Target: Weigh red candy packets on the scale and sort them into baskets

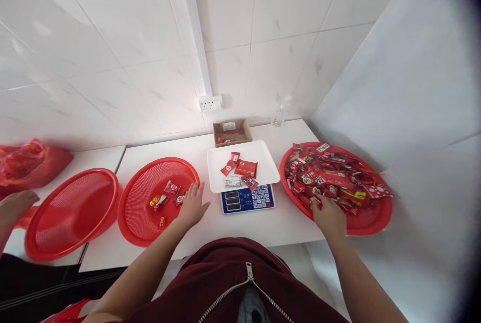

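My left hand point(192, 206) is at the right rim of a red plastic basket point(133, 203), its fingers stretched out and nothing held. A few small snack packets point(172, 189) lie in that basket. My right hand point(328, 217) reaches over the front edge of a second red basket point(383, 218), heaped with red snack packets point(319, 173). Its fingers are bent against the packets; whether they pinch one is hidden. Between my hands stands a digital scale point(248, 199) with a white tray point(216, 163). Several red packets point(247, 168) and a silvery white one point(233, 182) lie on the tray.
Behind the scale sits a cardboard box point(248, 132) holding a few packets. A clear plastic bottle point(278, 116) stands by the wall. To the left are another red basket point(75, 208), a red plastic bag point(41, 163) and a co-worker's hand point(18, 205).
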A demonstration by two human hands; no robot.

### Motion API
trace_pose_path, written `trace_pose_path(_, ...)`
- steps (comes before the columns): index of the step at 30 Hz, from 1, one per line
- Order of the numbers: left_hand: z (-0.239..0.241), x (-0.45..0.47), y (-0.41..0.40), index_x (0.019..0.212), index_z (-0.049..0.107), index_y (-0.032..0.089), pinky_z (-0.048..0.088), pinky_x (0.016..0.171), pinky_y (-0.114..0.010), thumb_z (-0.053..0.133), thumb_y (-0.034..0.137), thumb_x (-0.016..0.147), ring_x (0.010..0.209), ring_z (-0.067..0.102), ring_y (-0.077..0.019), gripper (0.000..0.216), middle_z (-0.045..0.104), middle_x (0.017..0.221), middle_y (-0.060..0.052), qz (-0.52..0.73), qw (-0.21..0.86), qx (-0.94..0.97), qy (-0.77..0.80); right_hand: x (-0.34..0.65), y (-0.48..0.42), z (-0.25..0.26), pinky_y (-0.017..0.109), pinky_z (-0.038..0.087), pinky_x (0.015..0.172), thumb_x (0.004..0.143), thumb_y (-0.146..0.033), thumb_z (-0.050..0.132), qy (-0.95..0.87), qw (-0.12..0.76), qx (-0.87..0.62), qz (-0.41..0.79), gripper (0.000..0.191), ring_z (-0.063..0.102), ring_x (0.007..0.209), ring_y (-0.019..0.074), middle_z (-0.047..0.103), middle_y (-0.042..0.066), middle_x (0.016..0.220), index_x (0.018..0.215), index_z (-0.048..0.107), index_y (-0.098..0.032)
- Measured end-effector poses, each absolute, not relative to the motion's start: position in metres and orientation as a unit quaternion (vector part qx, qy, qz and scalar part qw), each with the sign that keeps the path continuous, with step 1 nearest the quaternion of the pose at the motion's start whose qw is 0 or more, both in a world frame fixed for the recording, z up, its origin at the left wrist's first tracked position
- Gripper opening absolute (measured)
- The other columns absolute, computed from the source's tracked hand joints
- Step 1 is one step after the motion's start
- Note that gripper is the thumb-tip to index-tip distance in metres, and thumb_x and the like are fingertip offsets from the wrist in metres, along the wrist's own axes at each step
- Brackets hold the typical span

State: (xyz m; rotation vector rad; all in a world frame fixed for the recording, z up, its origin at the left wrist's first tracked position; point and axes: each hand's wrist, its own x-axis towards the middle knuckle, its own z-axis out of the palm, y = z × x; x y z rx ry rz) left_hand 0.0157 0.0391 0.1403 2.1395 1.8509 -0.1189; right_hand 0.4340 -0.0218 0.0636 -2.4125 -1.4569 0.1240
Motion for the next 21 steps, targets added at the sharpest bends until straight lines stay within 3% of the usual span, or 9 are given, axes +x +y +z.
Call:
trace_pose_path(12, 0.112, -0.006, 0.031, 0.144, 0.022, 0.007, 0.027, 0.107, -0.045, 0.047, 0.034, 0.085, 0.136, 0.029, -0.0328, 0.069, 0.036, 0.145, -0.022, -0.039, 0.189, 0.711, 0.677, 0.435, -0.023, 0.066, 0.033, 0.043, 0.07, 0.085, -0.032, 0.041, -0.515, 0.131, -0.846, 0.029, 0.035, 0.061, 0.084, 0.0244, 0.069, 0.013, 0.094, 0.1, 0.067, -0.014)
trace_pose_path(17, 0.121, -0.006, 0.028, 0.144, 0.022, 0.007, 0.028, 0.108, -0.041, 0.041, 0.023, 0.087, 0.135, 0.033, -0.0265, 0.062, 0.039, 0.143, -0.021, -0.021, 0.236, 0.7, 0.674, 0.432, -0.024, 0.073, 0.035, 0.044, 0.07, 0.086, -0.034, 0.039, -0.496, 0.099, -0.86, 0.069, 0.039, 0.061, 0.085, 0.0263, 0.069, 0.014, 0.096, 0.104, 0.066, -0.014)
trace_pose_path(21, 0.128, -0.019, 0.013, 0.147, 0.013, 0.008, 0.031, 0.107, -0.04, 0.045, 0.015, 0.08, 0.132, 0.04, -0.0242, 0.074, 0.036, 0.145, -0.021, 0.001, 0.328, 0.687, 0.649, 0.432, -0.024, 0.074, 0.036, 0.044, 0.072, 0.085, -0.034, 0.038, -0.496, 0.104, -0.859, 0.075, 0.039, 0.062, 0.087, 0.0269, 0.069, 0.014, 0.098, 0.104, 0.066, -0.014)
